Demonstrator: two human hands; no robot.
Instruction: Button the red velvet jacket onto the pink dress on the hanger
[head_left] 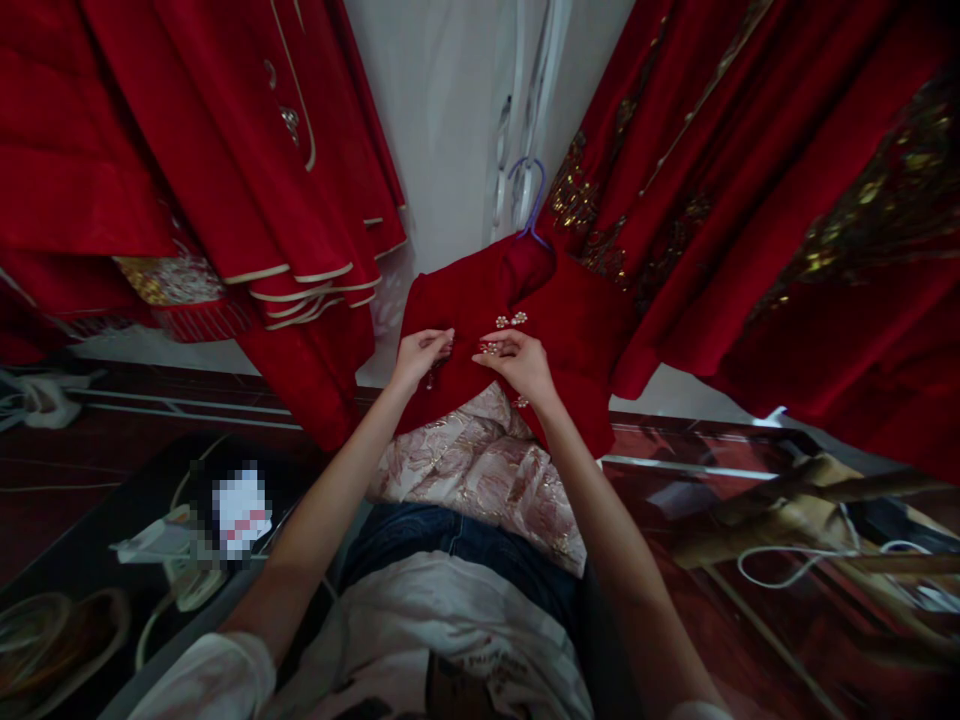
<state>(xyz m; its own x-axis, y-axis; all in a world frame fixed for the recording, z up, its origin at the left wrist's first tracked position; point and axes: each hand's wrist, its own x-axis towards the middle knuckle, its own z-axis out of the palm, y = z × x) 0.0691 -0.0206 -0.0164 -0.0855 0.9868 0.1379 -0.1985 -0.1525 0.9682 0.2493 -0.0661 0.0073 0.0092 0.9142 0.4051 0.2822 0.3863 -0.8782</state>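
A red jacket (457, 290) hangs in front of me on a purple hanger (533, 210). Down its front opening run flower-shaped ornaments (512, 320) that look like pearl and gold fasteners. My right hand (521, 365) pinches one such flower-shaped fastener (491, 348) between thumb and fingers. To the left, my left hand (420, 358) is closed in a pinch over the jacket's other front side; what its fingertips hold is too small to make out. A tiny dangling ornament (430, 380) shows just below them. Pink and gold brocade fabric (480, 450) spreads beneath the jacket, over my lap.
Red garments with pale piping (300, 200) hang at the left; others with gold sequins (840, 230) hang at the right. A dark table (97, 540) on the left bears a power strip (199, 585) and cords. Wooden pieces and a white cable (780, 580) lie at right.
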